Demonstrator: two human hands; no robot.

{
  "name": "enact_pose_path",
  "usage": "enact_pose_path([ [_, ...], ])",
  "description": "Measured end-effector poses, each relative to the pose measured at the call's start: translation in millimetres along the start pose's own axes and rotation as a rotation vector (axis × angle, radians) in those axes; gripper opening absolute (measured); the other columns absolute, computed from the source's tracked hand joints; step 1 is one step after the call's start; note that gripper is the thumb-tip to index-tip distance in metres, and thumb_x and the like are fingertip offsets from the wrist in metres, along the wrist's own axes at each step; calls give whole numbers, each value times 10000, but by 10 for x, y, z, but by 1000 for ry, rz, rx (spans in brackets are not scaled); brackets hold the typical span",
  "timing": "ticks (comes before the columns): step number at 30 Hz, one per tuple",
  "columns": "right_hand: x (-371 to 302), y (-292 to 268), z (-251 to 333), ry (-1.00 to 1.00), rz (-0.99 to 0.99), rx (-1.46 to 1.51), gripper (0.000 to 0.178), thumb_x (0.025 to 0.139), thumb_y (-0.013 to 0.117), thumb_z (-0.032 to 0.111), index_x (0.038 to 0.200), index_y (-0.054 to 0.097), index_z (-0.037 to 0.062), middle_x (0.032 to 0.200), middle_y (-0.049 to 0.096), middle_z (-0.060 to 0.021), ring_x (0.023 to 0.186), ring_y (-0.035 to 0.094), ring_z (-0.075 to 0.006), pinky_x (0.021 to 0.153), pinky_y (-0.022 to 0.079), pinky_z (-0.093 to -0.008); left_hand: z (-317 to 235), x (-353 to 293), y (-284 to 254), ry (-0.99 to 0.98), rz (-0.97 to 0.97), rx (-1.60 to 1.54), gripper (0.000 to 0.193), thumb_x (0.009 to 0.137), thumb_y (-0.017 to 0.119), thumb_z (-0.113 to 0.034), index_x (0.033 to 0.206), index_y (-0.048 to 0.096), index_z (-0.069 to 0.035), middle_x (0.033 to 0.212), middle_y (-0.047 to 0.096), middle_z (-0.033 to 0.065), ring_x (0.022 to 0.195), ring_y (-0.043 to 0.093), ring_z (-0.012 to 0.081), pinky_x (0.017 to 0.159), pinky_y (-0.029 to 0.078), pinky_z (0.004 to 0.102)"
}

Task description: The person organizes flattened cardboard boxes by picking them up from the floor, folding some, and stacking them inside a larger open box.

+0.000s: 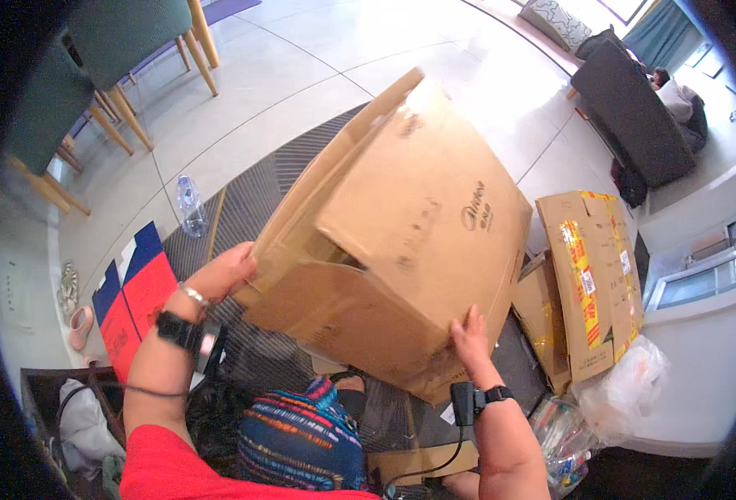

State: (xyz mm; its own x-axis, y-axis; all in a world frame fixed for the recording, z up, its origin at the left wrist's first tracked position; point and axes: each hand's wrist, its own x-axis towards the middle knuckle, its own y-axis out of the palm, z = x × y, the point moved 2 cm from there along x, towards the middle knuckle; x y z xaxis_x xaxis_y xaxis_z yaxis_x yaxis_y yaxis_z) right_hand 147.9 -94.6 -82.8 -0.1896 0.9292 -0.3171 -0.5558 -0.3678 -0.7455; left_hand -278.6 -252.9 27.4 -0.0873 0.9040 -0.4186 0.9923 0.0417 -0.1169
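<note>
A large brown cardboard box (434, 208) stands tilted in front of me, with dark print on its side and flaps partly folded out at the left. My left hand (236, 265) is closed on the edge of a flap at the box's left. Against the lower right of the box lies my right hand (471, 337), its fingers stretched out on the cardboard. The inside of the box is mostly hidden. Dark devices are strapped to both wrists, each with a cable.
Flattened cardboard (588, 283) with yellow-red tape leans at the right, beside a white plastic bag (630, 387) and a bag of bottles (563, 437). A clear bottle (191, 207) and a red-and-blue carton (139, 296) stand left. Chairs (130, 42) and a dark sofa (630, 112) are farther off.
</note>
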Motion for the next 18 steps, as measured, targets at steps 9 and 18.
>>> enact_pose_path([
  [9, -271, 321, 612, -109, 88, -692, 767, 674, 660, 341, 1308, 236, 265, 1359, 177, -180, 1123, 347, -374, 887, 326, -470, -64, 602, 425, 49, -452, 795, 741, 702, 555, -503, 1218, 376, -3, 1230, 383, 226, 1161, 351, 339, 989, 255, 354],
  [18, -3, 132, 414, -512, -89, -335, 655, 625, 695, 239, 1206, 409, 146, 1244, 354, -184, 1030, 423, -343, 863, 368, -412, 582, 1562, 1461, 323, 28, 1356, 1001, 548, 583, -654, 1327, 208, -148, 1386, 108, 162, 1284, 27, 345, 1007, 12, 518],
])
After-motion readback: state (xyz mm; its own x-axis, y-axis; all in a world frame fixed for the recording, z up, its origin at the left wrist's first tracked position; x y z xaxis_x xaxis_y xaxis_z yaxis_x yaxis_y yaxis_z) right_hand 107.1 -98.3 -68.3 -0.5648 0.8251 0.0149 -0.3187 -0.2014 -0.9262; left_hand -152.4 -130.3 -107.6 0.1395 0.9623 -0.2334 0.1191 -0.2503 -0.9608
